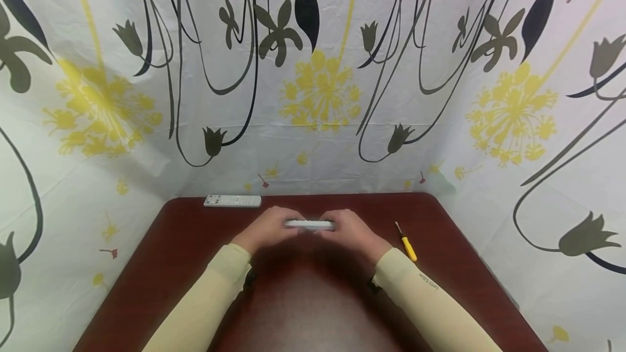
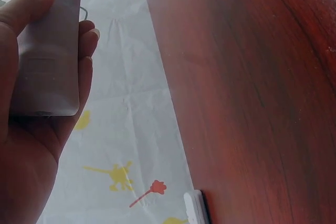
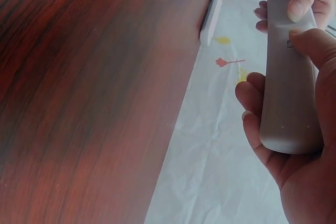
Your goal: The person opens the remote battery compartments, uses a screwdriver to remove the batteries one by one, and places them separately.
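A pale remote control [image 1: 309, 225] is held level between both hands above the far part of the table. My left hand [image 1: 270, 228] grips one end, and my right hand [image 1: 353, 232] grips the other. In the right wrist view the smooth back of the remote [image 3: 291, 98] shows, with the right thumb [image 3: 310, 43] on a small dark mark there and the left thumb close by. From the left wrist, the fingers curl round the remote's far edge while the left thumb [image 2: 34, 9] lies across its back. The button side is hidden.
A second white remote [image 1: 232, 201] lies by the table's back edge, left of the hands. Right of them is a screwdriver [image 1: 407, 243] with a yellow handle. Flower-printed white cloth [image 1: 313, 167] hangs behind and beside the dark red table [image 1: 303, 308].
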Motion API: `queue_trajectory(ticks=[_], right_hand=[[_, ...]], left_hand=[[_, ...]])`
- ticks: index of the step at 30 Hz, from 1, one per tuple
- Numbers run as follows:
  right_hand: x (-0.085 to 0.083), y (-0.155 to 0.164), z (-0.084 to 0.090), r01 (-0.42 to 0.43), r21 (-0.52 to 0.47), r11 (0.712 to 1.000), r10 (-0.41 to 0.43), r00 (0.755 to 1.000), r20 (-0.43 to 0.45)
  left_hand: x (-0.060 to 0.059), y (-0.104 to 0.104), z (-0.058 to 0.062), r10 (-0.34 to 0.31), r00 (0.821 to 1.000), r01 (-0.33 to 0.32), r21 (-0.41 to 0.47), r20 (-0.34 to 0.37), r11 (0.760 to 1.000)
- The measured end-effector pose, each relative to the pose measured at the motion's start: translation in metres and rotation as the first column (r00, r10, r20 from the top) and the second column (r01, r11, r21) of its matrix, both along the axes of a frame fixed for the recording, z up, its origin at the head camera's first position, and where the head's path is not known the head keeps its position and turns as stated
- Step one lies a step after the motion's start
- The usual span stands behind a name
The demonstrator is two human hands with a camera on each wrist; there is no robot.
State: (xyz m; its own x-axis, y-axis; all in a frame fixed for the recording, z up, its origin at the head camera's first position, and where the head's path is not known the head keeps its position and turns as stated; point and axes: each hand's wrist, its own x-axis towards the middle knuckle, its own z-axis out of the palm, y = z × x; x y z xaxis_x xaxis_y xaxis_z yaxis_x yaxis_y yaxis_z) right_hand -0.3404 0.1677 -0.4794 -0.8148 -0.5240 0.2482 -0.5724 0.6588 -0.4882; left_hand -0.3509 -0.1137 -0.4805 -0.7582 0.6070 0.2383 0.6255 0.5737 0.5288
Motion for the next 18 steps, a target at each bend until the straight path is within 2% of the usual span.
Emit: queue_trajectory(ticks=[10,18], right_hand=[[0.0012,-0.0006,0.0014,0.014,-0.012,1.000,-0.014,1.000,-0.010],[0.0020,0.0002,0.0028,0.018,-0.018,1.000,-0.018,0.999,-0.034]], left_hand=[[0.0012,-0.0037,0.0023,-0.006,0.998,0.003,0.059,0.061,0.998],[0.0036,-0.0043,0.0072,-0.007,0.996,0.001,0.070,0.087,0.998]])
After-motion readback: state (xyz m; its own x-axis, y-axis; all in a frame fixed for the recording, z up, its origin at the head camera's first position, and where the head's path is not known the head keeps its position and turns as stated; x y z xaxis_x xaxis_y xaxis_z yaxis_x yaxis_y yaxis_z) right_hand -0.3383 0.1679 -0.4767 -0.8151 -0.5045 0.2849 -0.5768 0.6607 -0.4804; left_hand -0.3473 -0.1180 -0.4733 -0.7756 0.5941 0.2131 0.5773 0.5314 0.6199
